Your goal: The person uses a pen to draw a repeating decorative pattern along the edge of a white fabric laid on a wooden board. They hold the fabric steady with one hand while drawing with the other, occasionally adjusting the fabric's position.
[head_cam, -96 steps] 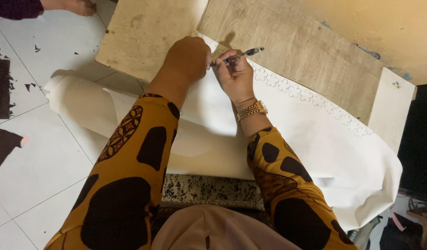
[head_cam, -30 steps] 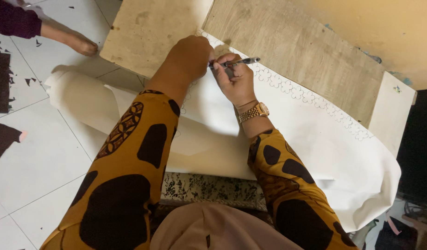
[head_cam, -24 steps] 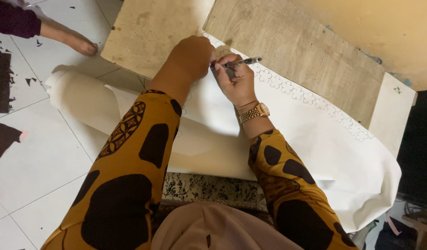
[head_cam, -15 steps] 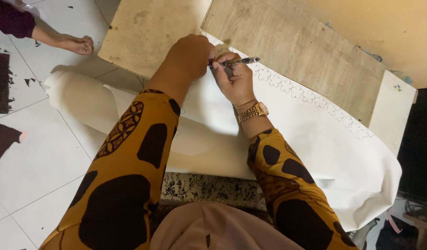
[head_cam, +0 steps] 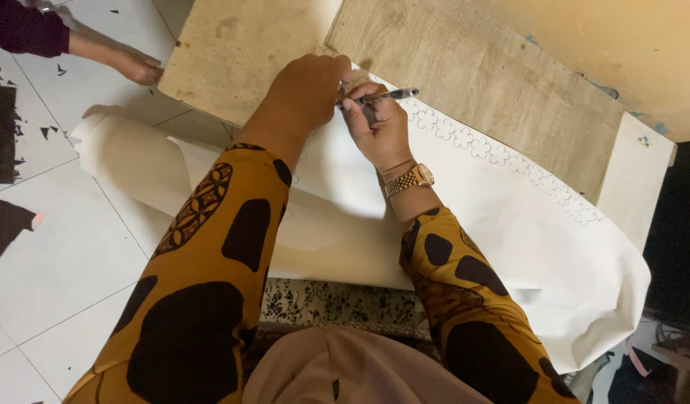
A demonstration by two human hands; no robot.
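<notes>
Change: other person's hand (head_cam: 138, 66) has shifted along the floor toward the wooden board (head_cam: 240, 52); the wearer's two hands sit as before.
Right hand (head_cam: 379, 127): fingers curled tight round the pen (head_cam: 386, 95), pinched near its tip; barrel points away to the right.
Pen: lies across the fingertips, tip down at the white sheet (head_cam: 465, 202) beside the left hand.
Left hand (head_cam: 309, 86): closed loosely, pressed on the sheet's edge at the board; whether it grips anything cannot be told.
Sheet: flower-pattern border (head_cam: 502, 157) runs along the edge; far end rolled (head_cam: 128, 161) on the tiled floor (head_cam: 60, 239).
Wrist: gold watch (head_cam: 411, 179).
</notes>
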